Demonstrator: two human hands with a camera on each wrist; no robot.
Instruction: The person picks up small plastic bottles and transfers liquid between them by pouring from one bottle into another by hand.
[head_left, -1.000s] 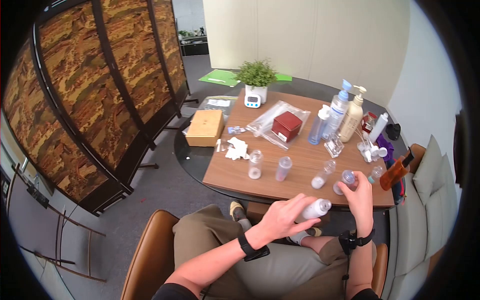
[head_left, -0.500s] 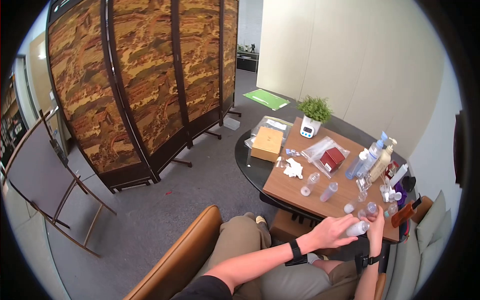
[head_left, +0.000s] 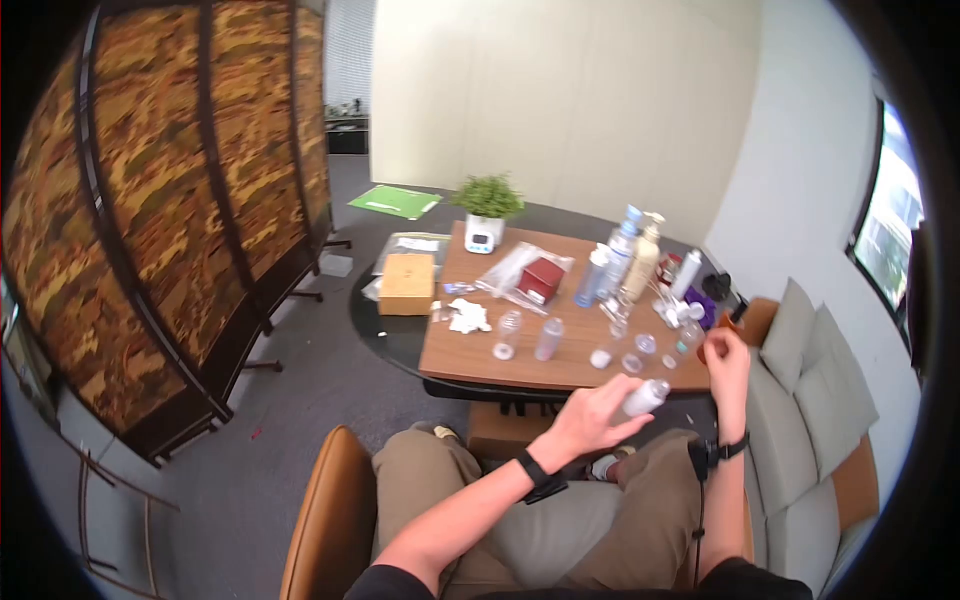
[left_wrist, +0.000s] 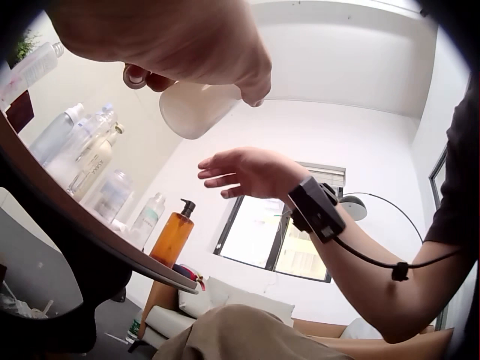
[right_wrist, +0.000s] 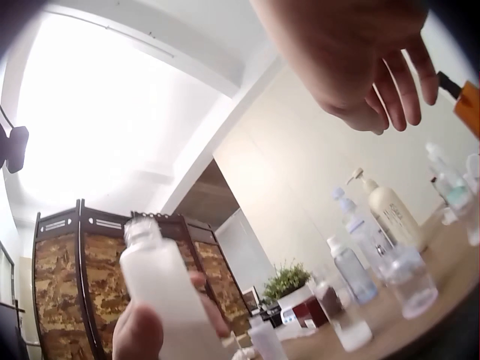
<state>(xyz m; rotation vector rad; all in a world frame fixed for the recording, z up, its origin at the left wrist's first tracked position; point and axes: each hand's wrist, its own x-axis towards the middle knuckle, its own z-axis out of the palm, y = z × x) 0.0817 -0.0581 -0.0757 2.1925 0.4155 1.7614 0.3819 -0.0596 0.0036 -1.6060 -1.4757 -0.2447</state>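
Note:
My left hand grips a small frosted bottle with whitish contents, tilted in front of the table's near edge. Its neck has no cap in the right wrist view. My right hand hovers by the table's right end, fingers loosely bent and holding nothing. Left of it on the tabletop stand a squat clear bottle and a small bottle with a white bottom. Further left are a clear bottle and a pinkish translucent bottle.
Pump bottles stand at the back right, and an amber pump bottle by the right end. A dark red box lies on a clear bag. Crumpled tissue, a wooden box and a potted plant are further left.
My right hand has come away from the squat clear bottle and moved right; that bottle stays on the table. The left hand keeps its bottle. The head view swung left and back.

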